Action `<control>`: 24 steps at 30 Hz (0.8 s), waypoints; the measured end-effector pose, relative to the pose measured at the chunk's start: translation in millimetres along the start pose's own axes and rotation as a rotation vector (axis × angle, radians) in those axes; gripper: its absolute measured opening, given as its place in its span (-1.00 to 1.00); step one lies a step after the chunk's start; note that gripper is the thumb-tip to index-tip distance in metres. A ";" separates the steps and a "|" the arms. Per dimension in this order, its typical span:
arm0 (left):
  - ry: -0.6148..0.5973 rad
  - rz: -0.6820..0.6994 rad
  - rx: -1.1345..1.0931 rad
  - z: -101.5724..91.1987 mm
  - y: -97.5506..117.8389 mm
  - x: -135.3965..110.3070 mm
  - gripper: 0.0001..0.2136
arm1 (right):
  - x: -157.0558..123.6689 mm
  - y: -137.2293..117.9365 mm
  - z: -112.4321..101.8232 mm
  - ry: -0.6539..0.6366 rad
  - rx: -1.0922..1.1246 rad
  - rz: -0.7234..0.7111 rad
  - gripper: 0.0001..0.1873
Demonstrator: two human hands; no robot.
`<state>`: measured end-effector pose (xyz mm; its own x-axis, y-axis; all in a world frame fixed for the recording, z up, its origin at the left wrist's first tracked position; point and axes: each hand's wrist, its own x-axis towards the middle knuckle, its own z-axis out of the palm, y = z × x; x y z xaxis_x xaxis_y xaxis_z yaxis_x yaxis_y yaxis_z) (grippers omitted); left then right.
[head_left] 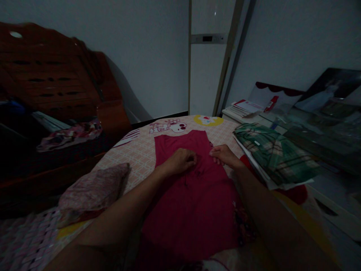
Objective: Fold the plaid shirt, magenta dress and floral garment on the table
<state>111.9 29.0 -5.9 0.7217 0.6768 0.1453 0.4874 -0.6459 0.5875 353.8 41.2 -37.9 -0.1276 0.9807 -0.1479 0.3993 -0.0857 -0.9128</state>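
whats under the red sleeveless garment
The red garment lies on a patterned cloth; dark floral fabric shows at the garment's right edge, perhaps part of it. What else lies beneath is covered and cannot be seen.

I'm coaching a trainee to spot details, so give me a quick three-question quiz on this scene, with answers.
1. What colour is the garment under the left hand? A: green. B: pink. C: yellow.
2. True or false: the green checked cloth lies to the right of that garment.
3. Fill the gap: the folded patterned bundle lies nearer the ___ forearm than the other one.

Key: 1. B. 2. True. 3. Left.
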 end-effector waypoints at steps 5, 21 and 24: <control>-0.146 0.193 -0.075 7.8 6.4 -0.8 -0.82 | -0.1 0.1 -0.9 -0.003 -0.001 -0.021 -0.83; 0.122 -0.056 -0.213 -57.2 -3.7 -13.5 -0.87 | 2.9 5.8 0.0 0.027 -0.006 0.006 -0.85; 0.245 -0.066 -0.235 -67.7 0.6 -20.6 -0.85 | 2.2 6.3 3.4 0.083 -0.024 -0.010 -0.85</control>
<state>64.0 38.7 45.3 0.5391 0.7975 0.2708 0.3822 -0.5182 0.7651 352.9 42.2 -45.2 -0.0562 0.9928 -0.1058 0.4205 -0.0726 -0.9044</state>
